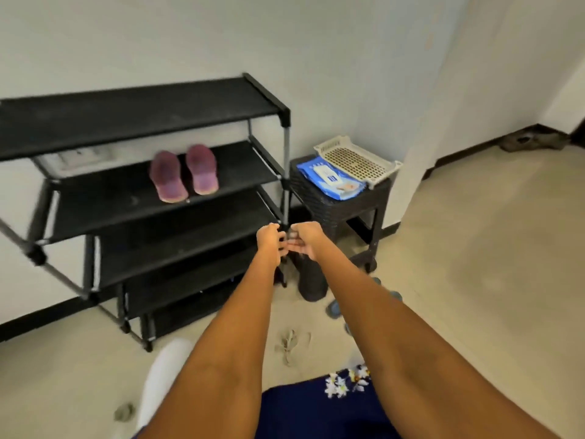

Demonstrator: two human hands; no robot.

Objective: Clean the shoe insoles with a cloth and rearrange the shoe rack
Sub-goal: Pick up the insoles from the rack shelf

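Observation:
A black multi-tier shoe rack (133, 118) stands against the white wall on the left. One pair of purple shoes (183, 174) rests on its second shelf, soles and toes toward me. Both my arms stretch forward to the rack's front right post (286, 172). My left hand (269, 240) has its fingers curled just left of the post. My right hand (305, 242) is just right of it, fingers spread toward the left hand. The fingertips meet at the post, and whether they grip it is unclear. I see no cloth in either hand.
A blue pack of wipes (330, 179) and a white plastic basket (357, 160) lie on a black wicker stool (342, 204) right of the rack. On the floor are a dark boot (311, 280), blue slippers (334, 308), a grey flip-flop (288, 343) and a white shoe (164, 372).

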